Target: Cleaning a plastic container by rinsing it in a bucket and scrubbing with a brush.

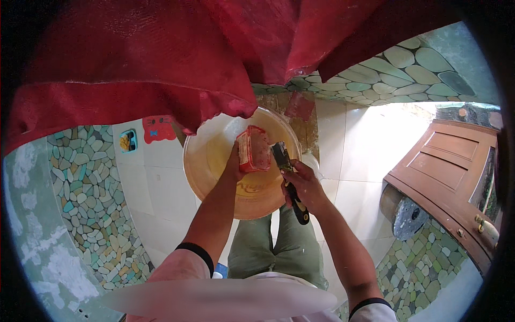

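Observation:
My left hand grips a small red plastic tub by its side, above a large round basin. The tub is tilted and its open side shows pale smears inside. In my right hand is a putty knife with a black and yellow handle. Its blade, coated in part with whitish stuff, points up and to the left, close to the tub's right edge. The basin is orange-tan, with yellowish patches and smears over its inner surface.
A wet-looking red cloth hangs across the top, over the basin's far rim. On the left tiles lie a red animal-shaped mat and a small blue tray. At right stand a brown wooden door and a round stump-like block.

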